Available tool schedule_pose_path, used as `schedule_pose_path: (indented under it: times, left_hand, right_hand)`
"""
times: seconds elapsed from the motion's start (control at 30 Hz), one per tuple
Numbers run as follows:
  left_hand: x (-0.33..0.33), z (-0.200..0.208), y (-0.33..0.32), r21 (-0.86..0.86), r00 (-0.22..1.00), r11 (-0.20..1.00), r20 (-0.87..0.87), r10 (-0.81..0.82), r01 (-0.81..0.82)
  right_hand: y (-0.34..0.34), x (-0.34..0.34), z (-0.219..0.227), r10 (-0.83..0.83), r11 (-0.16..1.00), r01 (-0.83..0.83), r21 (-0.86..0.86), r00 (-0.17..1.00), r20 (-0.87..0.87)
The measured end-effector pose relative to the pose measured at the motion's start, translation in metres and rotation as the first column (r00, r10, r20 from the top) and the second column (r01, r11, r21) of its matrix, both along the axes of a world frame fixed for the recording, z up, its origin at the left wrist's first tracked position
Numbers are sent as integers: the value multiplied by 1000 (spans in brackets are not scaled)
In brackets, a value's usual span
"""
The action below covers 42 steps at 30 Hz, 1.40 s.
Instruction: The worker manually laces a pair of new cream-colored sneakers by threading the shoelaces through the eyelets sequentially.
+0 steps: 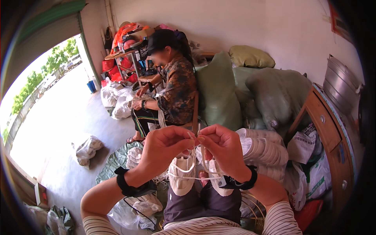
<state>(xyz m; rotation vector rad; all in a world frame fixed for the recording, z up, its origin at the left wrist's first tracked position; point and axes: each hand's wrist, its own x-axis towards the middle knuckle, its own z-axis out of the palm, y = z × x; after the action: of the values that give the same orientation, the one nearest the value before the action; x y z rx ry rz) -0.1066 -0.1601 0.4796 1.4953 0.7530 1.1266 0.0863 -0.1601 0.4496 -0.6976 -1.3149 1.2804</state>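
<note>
Both my hands were raised close together over my lap, fingers bent in, nearly closed. Left hand [168, 145]: thumb and forefinger pinched on white lace [203, 153], a tip poking out above. Right hand [223, 147]: same pinch, another tip standing upright. Could not tell whether both ends belonged to one length. Beneath, the left shoe [182, 181] and right shoe [220, 184], both pale, sat side by side, seemingly on my dark trousers [203, 207], strands crossing the gap between them.

Risks, as I judged them: narrow tips in a fingertip grip, so a slight tug could slip one loose. Strands hung slack; uneven pulling could twist or knot them. A shifted knee might tip a shoe over. The right wrist strap [250, 179] carried a small box close by the right shoe; lace could catch there. Near left, a dark cable [137, 212] hung below my forearm; a snag might jerk that hand.
</note>
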Motion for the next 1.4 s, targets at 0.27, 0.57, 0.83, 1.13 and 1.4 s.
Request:
schedule_pose_path:
  times: [0.27,0.57,0.83,1.13,1.4]
  left_hand:
    - [-1,-10,7,62,997,996,-40,73,-71]
    - [-7,-24,28,-7,1000,1000,-20,20,-21]
    - [-12,-29,41,-88,991,995,128,-36,47]
    - [-15,-42,53,-243,980,963,184,-75,119]
    - [-17,-50,61,-265,962,955,267,-60,133]
  right_hand:
    - [5,-11,-12,-88,993,76,96,987,135]
    - [15,-17,-16,-211,960,139,243,930,301]
    - [29,-17,-22,-187,961,109,255,934,306]
    - [36,-20,-23,-237,941,122,315,903,358]
    - [45,-27,-29,-236,940,128,315,913,332]
